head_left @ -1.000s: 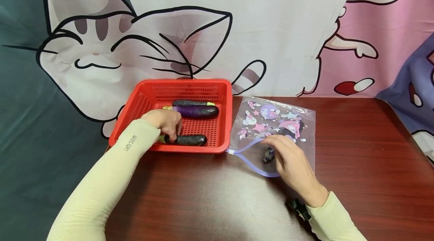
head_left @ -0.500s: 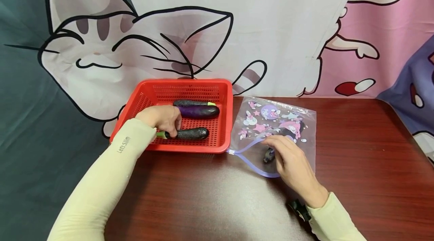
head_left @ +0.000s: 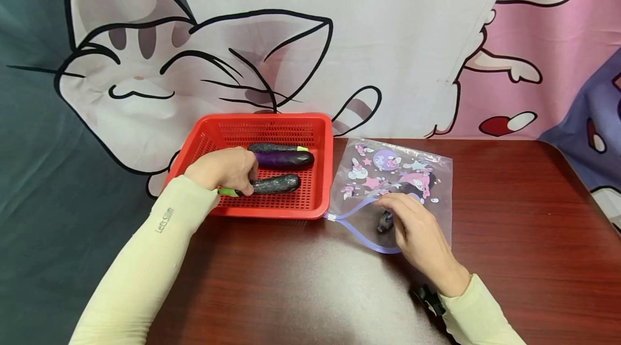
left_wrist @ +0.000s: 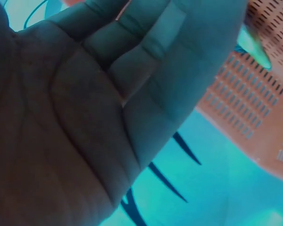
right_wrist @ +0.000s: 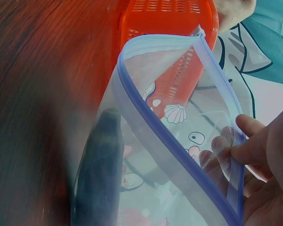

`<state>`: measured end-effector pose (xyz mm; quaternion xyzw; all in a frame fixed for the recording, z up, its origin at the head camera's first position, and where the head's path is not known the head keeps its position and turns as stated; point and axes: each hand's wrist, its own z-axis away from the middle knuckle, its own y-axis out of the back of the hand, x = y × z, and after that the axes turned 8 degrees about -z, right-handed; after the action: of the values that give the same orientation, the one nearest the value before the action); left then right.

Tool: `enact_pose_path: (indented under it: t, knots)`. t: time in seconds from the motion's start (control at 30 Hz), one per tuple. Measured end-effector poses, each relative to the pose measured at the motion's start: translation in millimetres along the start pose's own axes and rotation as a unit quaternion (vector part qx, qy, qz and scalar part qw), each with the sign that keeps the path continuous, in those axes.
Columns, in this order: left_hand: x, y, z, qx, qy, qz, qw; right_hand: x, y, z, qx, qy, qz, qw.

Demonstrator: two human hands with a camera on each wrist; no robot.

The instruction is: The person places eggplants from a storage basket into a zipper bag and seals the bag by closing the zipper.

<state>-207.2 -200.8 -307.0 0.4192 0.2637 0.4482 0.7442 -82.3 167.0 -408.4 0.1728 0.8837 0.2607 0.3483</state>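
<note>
The dark vegetable (head_left: 277, 185) is what I watch here on the brown desk (head_left: 514, 237). I see the red basket (head_left: 291, 213) standing there, then the clear bag (head_left: 371, 182) just beside it, mouth spread. The left hand (head_left: 224, 168) pinches the vegetable near its green stem (head_left: 228, 192), inside the basket — the right hand (head_left: 422, 232) grips the bag's edge. Behind the vegetable lie a purple eggplant (head_left: 286, 159) and a second dark one (head_left: 274, 147); another dark item (head_left: 385, 222) shows inside the bag.

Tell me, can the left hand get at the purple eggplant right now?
Probably not until freed: the left hand pinches the dark zucchini. Otherwise the way looks clear; the purple eggplant lies close by in the open red basket, rounded end uncovered.
</note>
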Motion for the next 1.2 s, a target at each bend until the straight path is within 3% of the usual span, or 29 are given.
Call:
enact_pose_path:
  t: [0.17, 0.43, 0.77, 0.9, 1.2]
  knots:
    - [6.6, 3.6, 8.0, 0.010, 0.015, -0.002, 0.9998, -0.6, -0.3, -1.0, 0.013, 0.017, 0.002, 1.000]
    - [12.9, 5.2, 17.3, 0.039, 0.012, -0.007, 0.9991, 0.6, 0.5, 0.2, 0.002, 0.005, 0.001, 1.000]
    - [21.2, 1.4, 28.6, 0.104, 0.006, 0.002, 0.9946, 0.4, -2.0, -0.8, 0.022, 0.033, 0.006, 0.999]
    - [27.8, -0.5, 32.9, 0.124, -0.005, 0.008, 0.9922, 1.0, -1.8, 0.1, 0.010, 0.018, 0.004, 1.000]
    - [45.4, -8.7, 39.8, 0.140, 0.012, 0.029, 0.9897, 0.5, -2.2, 0.0, 0.008, 0.010, 0.002, 1.000]
